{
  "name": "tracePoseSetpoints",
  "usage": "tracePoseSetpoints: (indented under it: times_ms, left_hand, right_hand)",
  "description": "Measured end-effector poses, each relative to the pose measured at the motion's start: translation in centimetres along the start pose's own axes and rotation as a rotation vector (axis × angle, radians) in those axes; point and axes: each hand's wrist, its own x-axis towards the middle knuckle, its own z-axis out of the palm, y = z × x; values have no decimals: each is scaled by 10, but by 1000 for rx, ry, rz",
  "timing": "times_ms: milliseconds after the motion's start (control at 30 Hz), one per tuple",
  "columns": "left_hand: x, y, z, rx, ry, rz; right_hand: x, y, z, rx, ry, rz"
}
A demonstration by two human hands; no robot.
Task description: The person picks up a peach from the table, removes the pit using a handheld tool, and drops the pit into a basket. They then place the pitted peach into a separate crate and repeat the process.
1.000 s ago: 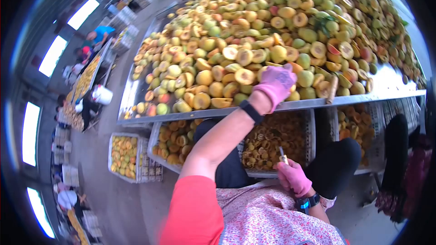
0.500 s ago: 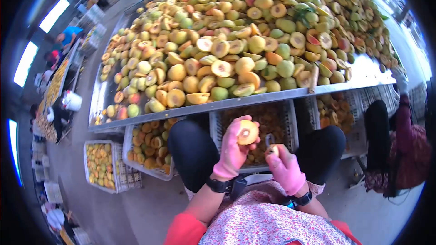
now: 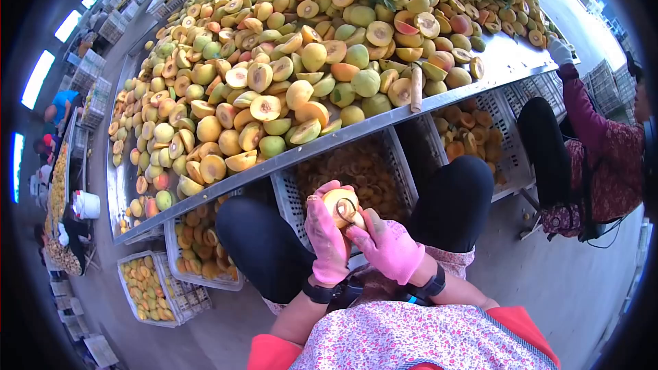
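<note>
Right hand now on peach half, crate beneath.

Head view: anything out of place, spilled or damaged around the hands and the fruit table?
Little stands out. The left hand holds a peach half while the right hand works a small loop tool into it. One oddity: a wooden stick lies among the fruit at the metal table edge.

Steel sorting table: heaped with halved yellow-green peaches, bare strip only along its right front edge; wooden-handled tool lying there; white slotted plastic crate beneath, open-topped between black-trousered knees; neighbouring person's maroon sleeve blocks the right corner.
</note>
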Motion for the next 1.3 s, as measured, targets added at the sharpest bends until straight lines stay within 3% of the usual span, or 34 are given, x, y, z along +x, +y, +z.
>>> tracePoseSetpoints:
  times_ms: [333,700,833,933,1000,1167,1233,1300]
  left_hand:
    - [-9,-1,17,107,54,94]
    - [-8,-1,18,156,-19,180]
    - [-6,0,14,146,-62,179]
    - [-6,3,11,153,-65,130]
    - [-5,6,6,189,-179,96]
    - [5,13,-8,143,-403,44]
    - [8,19,-7,268,-598,67]
    - [7,22,-4,284,-640,76]
  right_hand:
    - [-3,7,4,191,-84,118]
    - [-8,13,-2,376,-201,149]
    - [-9,17,5,572,-246,143]
    - [-7,10,-1,744,-319,257]
    - [-8,1,-17,969,-578,471]
    - [-12,16,-20,1330,-726,357]
    - [-14,22,-22,1548,-932,383]
    - [-16,26,-21,1581,-936,371]
